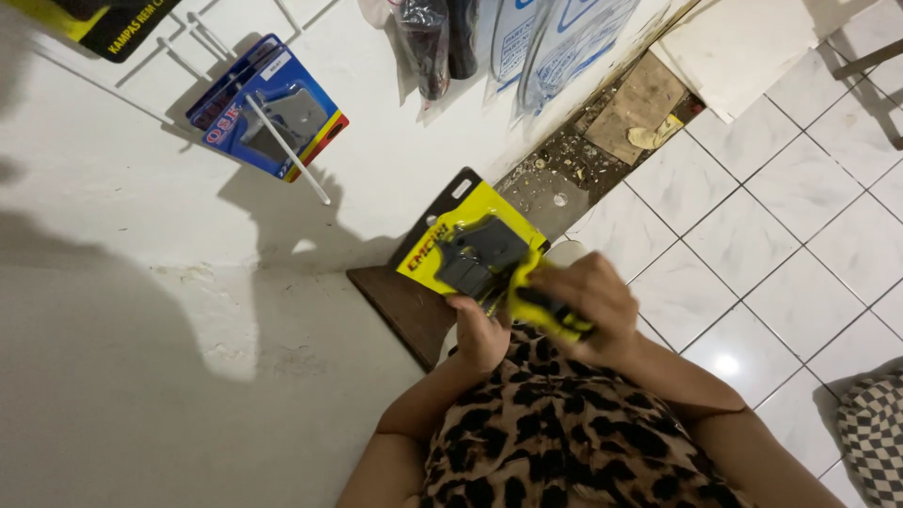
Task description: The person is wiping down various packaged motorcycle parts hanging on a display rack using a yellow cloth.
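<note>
Beyond my hands spreads a rough white wall (pixel 141 310) with a blue pack (pixel 268 108) on a peg. My left hand (pixel 482 334) grips a yellow-and-black carded pack (pixel 470 246), long axis slanting up-right; my right hand (pixel 588 301) closes on smaller yellow packs (pixel 546 309).

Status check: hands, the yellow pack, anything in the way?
Left hand grips yellow blister pack from below. Right hand closed on more yellow packs. Blue pack hangs on wall peg, apart. Nothing blocking.

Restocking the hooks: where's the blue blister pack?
In the head view, the blue blister pack hangs on a white wall hook, upper left, above the yellow pack in both hands.
</note>
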